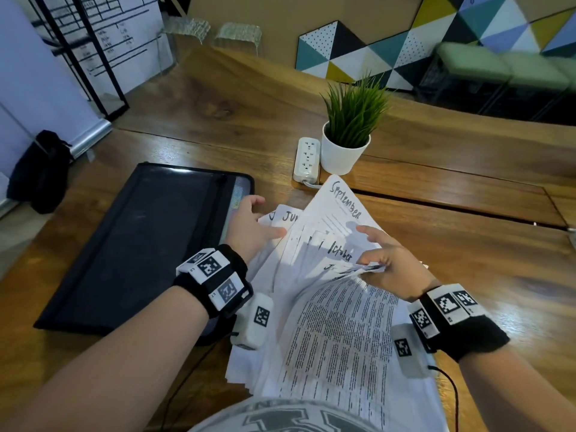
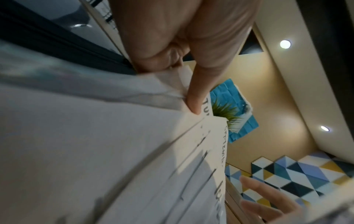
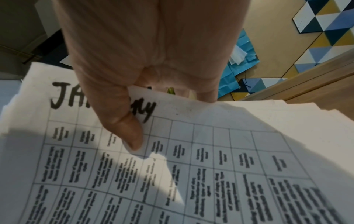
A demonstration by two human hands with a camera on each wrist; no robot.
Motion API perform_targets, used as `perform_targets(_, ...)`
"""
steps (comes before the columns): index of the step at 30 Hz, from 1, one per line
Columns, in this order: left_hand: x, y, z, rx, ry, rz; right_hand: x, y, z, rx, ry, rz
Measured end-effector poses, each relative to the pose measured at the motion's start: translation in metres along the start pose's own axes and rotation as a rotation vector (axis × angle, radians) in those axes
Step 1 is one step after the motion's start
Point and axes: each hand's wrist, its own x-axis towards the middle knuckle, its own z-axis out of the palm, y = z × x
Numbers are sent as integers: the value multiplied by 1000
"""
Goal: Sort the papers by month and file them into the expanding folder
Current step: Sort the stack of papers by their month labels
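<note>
Still at the sorting step, nothing filed yet by the look of it. Loose fan of white printed papers with handwritten month headings, held up over the near edge of the brown wooden desk, at 6 o'clock in the head view. Headings legible: "September" topmost at 12 o'clock of the fan, "October" lower, a "Ju…" sheet at 10 o'clock.

Left hand at the fan's left edge, fingers partly curled, one fingertip pressed against a sheet edge in the left wrist view; grasp around the sheets not fully clear. Right hand at the fan's right side, thumb on top and fingers beneath, pinching a white gridded sheet headed "January", seen plainly in the right wrist view.

Black mesh expanding folder lying flat on the desk at 9 o'clock of the papers, just beside the left hand, apparently closed.

Next move, as a judgement: pull the January sheet free of the fan and start an ordered pile, which calls for keeping the remaining sheets from sliding apart.

Open bare desk at 3 o'clock of the papers, suitable for laying out piles. At 12 o'clock, just beyond the fan's top corner, a white power strip and a white pot with a green grass-like plant, touching or nearly so. Narrow dark seam in the desk at 2 o'clock.
</note>
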Motion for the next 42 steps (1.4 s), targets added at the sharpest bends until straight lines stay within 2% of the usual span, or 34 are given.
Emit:
perform_targets(8,-18,7,5,160,97,145,-4,-1,-1,51,-29,21)
perform_targets(11,-15,-9,5,98,88,32,-5,1,2,65,-11,28)
perform_targets(13,-13,-25,2,96,25,-75,-8,2,2,95,0,31)
perform_targets(14,-15,-29,0,103,-6,-101,-10,2,1,96,0,28)
perform_targets(16,-19,-30,-1,124,17,-92,-13,2,1,90,-3,18)
perform_targets(19,-22,-10,-9,170,117,53,-15,6,4,90,-5,16)
perform_targets(24,-19,48,-38,462,230,367,-17,3,4,59,10,30)
perform_targets(28,-13,94,-66,364,377,556,-19,-4,0,72,-13,62)
perform_targets(31,-6,112,-72,400,348,589,-23,-6,-4,98,-4,88)
perform_targets(33,1,111,-70,520,280,528,-23,-5,-5,70,11,110)
perform_targets(35,7,103,-65,679,142,510,-24,-6,-7,60,20,124)
perform_targets(37,7,96,-61,827,112,507,-25,-9,-9,41,28,117)
perform_targets(40,3,92,-61,915,150,582,-24,-13,-8,-13,51,30)
perform_targets(42,-1,90,-63,870,152,708,-20,-16,-8,-24,50,-8)
